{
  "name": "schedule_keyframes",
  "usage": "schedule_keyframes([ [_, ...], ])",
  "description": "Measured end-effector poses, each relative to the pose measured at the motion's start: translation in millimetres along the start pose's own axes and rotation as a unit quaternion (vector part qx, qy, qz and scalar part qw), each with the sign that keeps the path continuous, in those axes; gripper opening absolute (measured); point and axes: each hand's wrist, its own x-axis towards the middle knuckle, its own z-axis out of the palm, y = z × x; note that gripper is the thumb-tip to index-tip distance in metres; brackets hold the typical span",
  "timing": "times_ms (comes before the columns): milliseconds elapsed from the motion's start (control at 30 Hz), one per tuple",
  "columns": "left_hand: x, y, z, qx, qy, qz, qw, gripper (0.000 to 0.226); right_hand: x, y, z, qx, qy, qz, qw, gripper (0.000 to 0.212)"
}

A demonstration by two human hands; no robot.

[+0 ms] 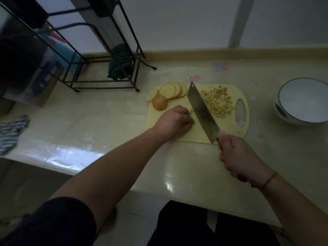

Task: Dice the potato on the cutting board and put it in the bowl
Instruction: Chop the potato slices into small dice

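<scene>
A pale yellow cutting board [229, 128] lies on the counter. At its far left lie several round potato slices [170, 91] and a potato end piece [160, 103]. A heap of diced potato [218, 101] sits on the board's right half. My left hand [174, 121] presses down on potato strips, mostly hidden under its fingers. My right hand [239, 155] grips the handle of a cleaver [201, 110], whose blade stands on the board right beside my left fingertips. A white bowl [301, 102] with a dark rim stands to the right of the board, with nothing in it.
A black wire rack [99, 68] stands at the back left with a dark green cloth [120, 63] hanging in it. A striped cloth [12, 132] lies at the counter's left edge. The counter's front edge runs close to my body.
</scene>
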Motion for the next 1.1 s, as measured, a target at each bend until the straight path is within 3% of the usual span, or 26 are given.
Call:
schedule_keyframes([
  [100,2,2,1,-0.007,0.008,-0.011,1.0,0.006,0,2,0,0.019,-0.01,0.013,1.0,0.055],
  [367,-12,-2,14,-0.02,0.064,-0.054,0.996,0.013,-8,-3,8,-0.057,-0.015,-0.032,0.998,0.05],
  [600,-7,-4,10,-0.017,0.057,-0.023,0.998,0.016,-5,-12,8,-0.087,-0.02,-0.023,0.996,0.049],
  [800,-6,-3,10,-0.041,0.052,-0.051,0.996,0.015,0,-16,4,-0.108,-0.033,-0.022,0.993,0.049],
  [933,-3,-4,6,-0.049,0.049,-0.025,0.997,0.027,2,-17,6,-0.072,-0.042,-0.004,0.997,0.052],
  [1100,-4,-9,8,-0.036,0.05,-0.002,0.998,0.013,9,-15,8,-0.061,-0.027,0.001,0.998,0.053],
])
